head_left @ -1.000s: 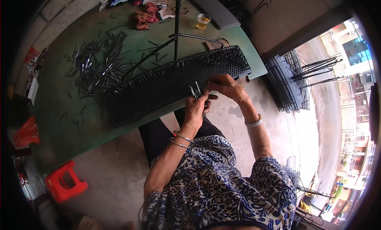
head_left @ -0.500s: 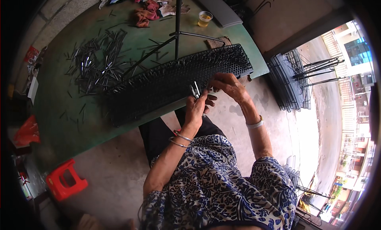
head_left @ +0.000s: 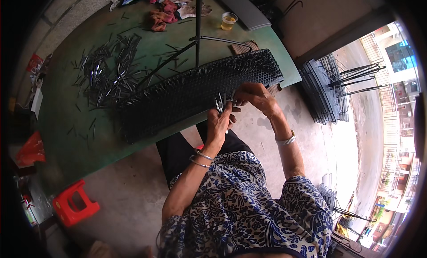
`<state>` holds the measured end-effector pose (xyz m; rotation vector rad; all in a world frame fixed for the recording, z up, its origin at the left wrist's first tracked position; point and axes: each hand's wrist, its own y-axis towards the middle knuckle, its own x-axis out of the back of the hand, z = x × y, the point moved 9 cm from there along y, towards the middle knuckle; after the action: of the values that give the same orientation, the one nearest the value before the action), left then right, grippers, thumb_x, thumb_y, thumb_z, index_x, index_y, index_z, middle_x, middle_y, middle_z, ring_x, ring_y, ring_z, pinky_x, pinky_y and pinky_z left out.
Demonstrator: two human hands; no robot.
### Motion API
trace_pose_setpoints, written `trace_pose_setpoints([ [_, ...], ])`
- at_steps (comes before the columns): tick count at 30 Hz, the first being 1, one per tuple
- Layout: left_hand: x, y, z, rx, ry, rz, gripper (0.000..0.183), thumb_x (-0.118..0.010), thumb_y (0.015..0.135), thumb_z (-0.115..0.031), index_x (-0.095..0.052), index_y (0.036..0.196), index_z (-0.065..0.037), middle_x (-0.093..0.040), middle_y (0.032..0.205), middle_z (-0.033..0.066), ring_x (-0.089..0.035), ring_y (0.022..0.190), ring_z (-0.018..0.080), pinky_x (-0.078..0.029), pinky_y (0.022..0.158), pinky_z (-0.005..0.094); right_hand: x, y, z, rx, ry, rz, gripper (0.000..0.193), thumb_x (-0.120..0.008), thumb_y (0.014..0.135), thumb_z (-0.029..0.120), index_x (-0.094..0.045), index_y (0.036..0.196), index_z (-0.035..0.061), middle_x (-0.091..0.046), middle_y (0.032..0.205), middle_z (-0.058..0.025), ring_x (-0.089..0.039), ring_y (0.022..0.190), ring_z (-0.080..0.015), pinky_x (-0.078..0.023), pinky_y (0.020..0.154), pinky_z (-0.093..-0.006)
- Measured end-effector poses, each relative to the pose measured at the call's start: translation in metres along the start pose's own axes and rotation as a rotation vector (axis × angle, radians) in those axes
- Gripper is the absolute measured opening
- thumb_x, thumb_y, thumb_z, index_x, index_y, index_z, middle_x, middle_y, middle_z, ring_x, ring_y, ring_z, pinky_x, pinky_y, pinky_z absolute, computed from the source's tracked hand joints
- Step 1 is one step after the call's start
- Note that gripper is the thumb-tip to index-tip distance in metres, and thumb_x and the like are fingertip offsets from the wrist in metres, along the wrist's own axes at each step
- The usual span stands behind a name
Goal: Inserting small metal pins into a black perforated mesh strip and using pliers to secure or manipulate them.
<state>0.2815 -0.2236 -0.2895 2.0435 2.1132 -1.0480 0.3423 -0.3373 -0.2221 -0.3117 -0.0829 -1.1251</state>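
Just past the table's near edge, my left hand (head_left: pixel 218 124) is closed round a few slim metal rods (head_left: pixel 218 103) whose shiny ends stick up. My right hand (head_left: pixel 254 97) meets it from the right with its fingers pinched together. A rod end shows between the two hands, apparently in the right fingertips. Beyond both hands lies a long black rack (head_left: pixel 195 86) with a honeycomb of holes. Dark rods stand packed along its far side, while open holes show at its right end. A loose heap of dark rods (head_left: pixel 109 73) covers the table left of the rack.
The rack rests on a green table (head_left: pixel 75 153). A black metal stand (head_left: pixel 197 37) rises behind it. At the back are a plastic cup of yellow liquid (head_left: pixel 228 21) and gloves (head_left: pixel 163 18). A red stool (head_left: pixel 75 203) stands lower left; black wire racks (head_left: pixel 322 91) are stacked right.
Both hands stay almost in place. The rod between them now stands higher and shows more clearly, and the rods in my left hand have shifted slightly.
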Motion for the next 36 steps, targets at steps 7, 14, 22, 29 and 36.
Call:
trace_pose_setpoints([
  [7, 0.008, -0.001, 0.006, 0.041, 0.097, -0.007, 0.026, -0.061, 0.092, -0.025, -0.062, 0.077, -0.003, -0.057, 0.060, -0.0012, -0.044, 0.046, 0.0034, -0.029, 0.038, 0.0192, 0.000, -0.001, -0.007, -0.041, 0.078, -0.021, 0.017, -0.060, 0.089, 0.015, -0.063, 0.093, -0.0016, -0.068, 0.082, -0.0083, -0.064, 0.077, -0.0147, -0.051, 0.071, -0.0263],
  [14, 0.003, 0.005, 0.006, 0.073, 0.011, 0.113, 0.017, -0.061, 0.091, -0.018, -0.064, 0.093, -0.001, -0.068, 0.080, 0.0100, -0.040, 0.049, 0.0040, -0.027, 0.039, 0.0187, 0.020, 0.001, 0.000, 0.078, -0.076, -0.162, 0.014, -0.059, 0.088, 0.011, -0.061, 0.092, -0.0024, -0.068, 0.081, -0.0086, -0.065, 0.077, -0.0152, -0.051, 0.070, -0.0271],
  [22, -0.009, 0.016, 0.027, 0.221, -0.226, 0.185, 0.024, -0.059, 0.093, -0.023, -0.063, 0.102, -0.001, -0.069, 0.089, 0.0156, -0.049, 0.060, 0.0074, -0.037, 0.047, 0.0218, 0.052, 0.012, 0.017, 0.379, -0.596, -0.800, 0.009, -0.059, 0.088, 0.006, -0.057, 0.096, 0.0010, -0.066, 0.080, -0.0105, -0.065, 0.072, -0.0176, -0.050, 0.066, -0.0288],
  [29, -0.010, 0.022, 0.039, 0.280, -0.326, 0.229, 0.028, -0.058, 0.093, -0.024, -0.061, 0.111, -0.002, -0.068, 0.098, 0.0150, -0.059, 0.072, 0.0122, -0.045, 0.057, 0.0251, 0.039, 0.019, 0.016, 0.503, -0.712, -0.862, 0.009, -0.059, 0.088, 0.004, -0.057, 0.096, 0.0023, -0.061, 0.081, -0.0155, -0.062, 0.072, -0.0309, -0.049, 0.065, -0.0374],
  [36, -0.016, 0.012, 0.029, 0.320, -0.322, 0.235, 0.030, -0.053, 0.096, -0.025, -0.059, 0.115, -0.003, -0.067, 0.101, 0.0153, -0.066, 0.088, 0.0217, -0.052, 0.071, 0.0324, 0.035, 0.017, 0.015, 0.479, -0.716, -0.882, 0.009, -0.059, 0.088, 0.005, -0.057, 0.096, 0.0016, -0.061, 0.081, -0.0152, -0.062, 0.071, -0.0291, -0.049, 0.064, -0.0362],
])
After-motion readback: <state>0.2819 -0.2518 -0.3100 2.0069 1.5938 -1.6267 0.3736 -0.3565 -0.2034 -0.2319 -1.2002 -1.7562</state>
